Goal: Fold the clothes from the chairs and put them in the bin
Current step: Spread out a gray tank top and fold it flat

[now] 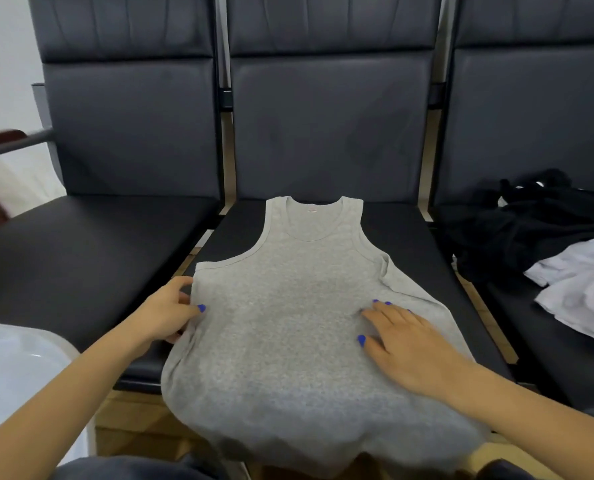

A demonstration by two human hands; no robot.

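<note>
While the grey tank top (288, 306) lies flat on the middle chair seat (409, 230), right hand (406, 344) presses it, fingers straight; left hand (170, 313) pinches the side edge — fold inward along a straight line (hem overhangs, so smooth first).

A single head-worn wide-angle view looks forward and down, close over the middle chair (326, 126) of a row of three. Both forearms reach in from the bottom corners, chair backs fill the top, and straight edges bow toward the borders.
</note>
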